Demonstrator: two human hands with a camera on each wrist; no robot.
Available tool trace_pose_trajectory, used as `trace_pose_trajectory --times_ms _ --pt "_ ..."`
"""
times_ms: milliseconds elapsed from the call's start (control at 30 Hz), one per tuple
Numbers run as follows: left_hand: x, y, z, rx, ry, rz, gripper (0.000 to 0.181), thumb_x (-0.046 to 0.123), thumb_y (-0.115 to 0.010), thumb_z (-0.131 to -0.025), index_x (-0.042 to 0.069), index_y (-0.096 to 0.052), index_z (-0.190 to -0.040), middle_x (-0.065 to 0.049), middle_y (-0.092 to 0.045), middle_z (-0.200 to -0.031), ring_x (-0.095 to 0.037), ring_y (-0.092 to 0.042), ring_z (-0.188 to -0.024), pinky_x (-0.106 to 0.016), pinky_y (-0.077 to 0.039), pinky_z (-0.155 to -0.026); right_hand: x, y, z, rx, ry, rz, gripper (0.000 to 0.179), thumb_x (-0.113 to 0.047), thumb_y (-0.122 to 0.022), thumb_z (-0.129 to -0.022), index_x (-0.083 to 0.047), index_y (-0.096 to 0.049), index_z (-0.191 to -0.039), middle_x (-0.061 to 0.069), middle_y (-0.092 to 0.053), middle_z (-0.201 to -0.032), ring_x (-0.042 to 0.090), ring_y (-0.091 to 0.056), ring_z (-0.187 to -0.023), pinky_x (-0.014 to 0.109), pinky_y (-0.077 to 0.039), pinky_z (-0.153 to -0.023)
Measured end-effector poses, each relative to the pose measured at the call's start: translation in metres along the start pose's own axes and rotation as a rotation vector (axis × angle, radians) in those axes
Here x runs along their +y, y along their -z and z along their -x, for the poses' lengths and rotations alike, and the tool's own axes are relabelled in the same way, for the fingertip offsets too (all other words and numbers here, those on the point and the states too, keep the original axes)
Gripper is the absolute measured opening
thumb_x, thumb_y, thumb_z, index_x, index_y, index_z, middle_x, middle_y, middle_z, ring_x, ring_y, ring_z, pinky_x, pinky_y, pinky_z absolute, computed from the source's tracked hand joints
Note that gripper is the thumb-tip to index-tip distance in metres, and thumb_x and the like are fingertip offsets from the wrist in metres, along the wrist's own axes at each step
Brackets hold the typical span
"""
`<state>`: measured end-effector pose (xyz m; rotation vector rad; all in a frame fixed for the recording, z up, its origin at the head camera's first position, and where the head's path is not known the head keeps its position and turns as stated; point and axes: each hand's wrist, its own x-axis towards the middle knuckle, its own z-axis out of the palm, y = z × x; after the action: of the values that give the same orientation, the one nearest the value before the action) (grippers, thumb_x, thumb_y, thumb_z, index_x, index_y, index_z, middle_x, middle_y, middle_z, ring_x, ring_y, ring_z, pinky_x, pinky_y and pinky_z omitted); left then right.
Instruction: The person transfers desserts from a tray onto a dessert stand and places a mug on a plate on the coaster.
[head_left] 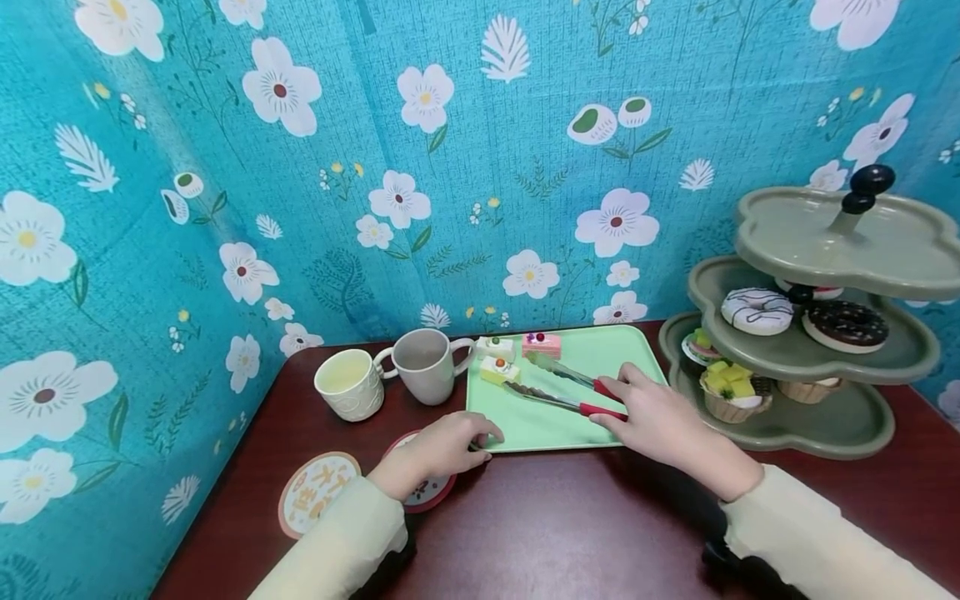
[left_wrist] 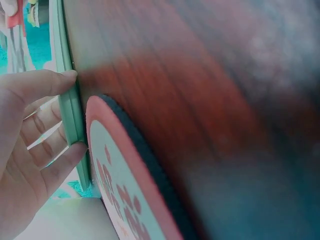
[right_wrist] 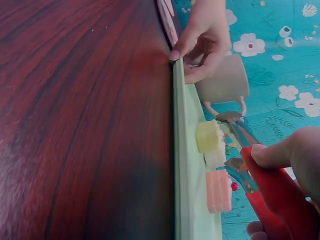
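Note:
A light green tray (head_left: 558, 429) lies on the dark wooden table. My left hand (head_left: 446, 446) pinches its near left corner; in the right wrist view the thumb is outside the rim and the fingers inside. Red-handled metal tongs (head_left: 600, 411) are held in my right hand (head_left: 663, 421) above the tray, arms spread and tips toward the cakes. At the tray's far left sit a yellow cake piece (head_left: 495, 375), a white one (head_left: 497, 347) and a pink one (head_left: 542, 348). In the right wrist view, the tong tips overlap the cakes, with nothing between them.
Two mugs, one cream (head_left: 349, 390) and one greyish (head_left: 424, 375), stand left of the tray. An orange-rimmed coaster (head_left: 318, 496) and a red-rimmed coaster (head_left: 431, 497) lie nearer. On the right, a three-tier stand (head_left: 832, 437) carries doughnuts and cupcakes.

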<state>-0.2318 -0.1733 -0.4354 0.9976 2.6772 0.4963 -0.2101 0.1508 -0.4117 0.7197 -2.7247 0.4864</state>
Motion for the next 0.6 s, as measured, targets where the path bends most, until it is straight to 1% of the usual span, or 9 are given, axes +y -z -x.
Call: trace_pose_trajectory --times_ms 133,267,467,600 --pt "0.002 0.0 0.0 0.001 -0.009 -0.004 0.025 0.007 -0.073 -0.093 0.009 -0.074 -0.118 0.003 -0.065 -0.095 -0.008 -0.055 -0.086 -0.027 -0.051 -0.081 -0.001 -0.009 -0.005 -0.016 0.006 0.031 0.049 -0.033 -0.083 -0.087 0.002 -0.073 -0.12 0.006 -0.049 -0.09 0.013 -0.039 -0.054 0.03 -0.036 -0.046" --pt "0.003 0.001 0.001 0.001 -0.013 -0.012 0.025 0.007 -0.073 -0.094 0.009 -0.074 -0.119 0.003 -0.064 -0.094 -0.009 -0.054 -0.086 -0.027 -0.051 -0.08 -0.004 -0.016 -0.011 -0.036 0.002 0.047 0.047 -0.031 -0.082 -0.088 0.001 -0.073 -0.122 0.005 -0.049 -0.087 0.014 -0.038 -0.052 0.03 -0.035 -0.046" --pt "0.003 0.001 0.0 -0.002 -0.012 -0.006 0.025 0.007 -0.073 -0.094 0.009 -0.074 -0.119 0.003 -0.064 -0.094 -0.009 -0.054 -0.086 -0.026 -0.051 -0.08 -0.006 -0.02 -0.014 -0.047 -0.019 0.054 0.043 -0.028 -0.081 -0.089 -0.003 -0.074 -0.123 0.003 -0.048 -0.085 0.015 -0.038 -0.053 0.03 -0.032 -0.045" --pt "0.002 0.001 0.0 -0.006 -0.006 -0.009 0.026 0.008 -0.073 -0.094 0.01 -0.074 -0.12 0.003 -0.064 -0.095 -0.009 -0.054 -0.086 -0.027 -0.051 -0.081 -0.006 -0.022 -0.015 -0.039 -0.016 0.062 0.04 -0.027 -0.08 -0.09 -0.005 -0.075 -0.123 0.003 -0.047 -0.085 0.015 -0.037 -0.052 0.03 -0.032 -0.044"
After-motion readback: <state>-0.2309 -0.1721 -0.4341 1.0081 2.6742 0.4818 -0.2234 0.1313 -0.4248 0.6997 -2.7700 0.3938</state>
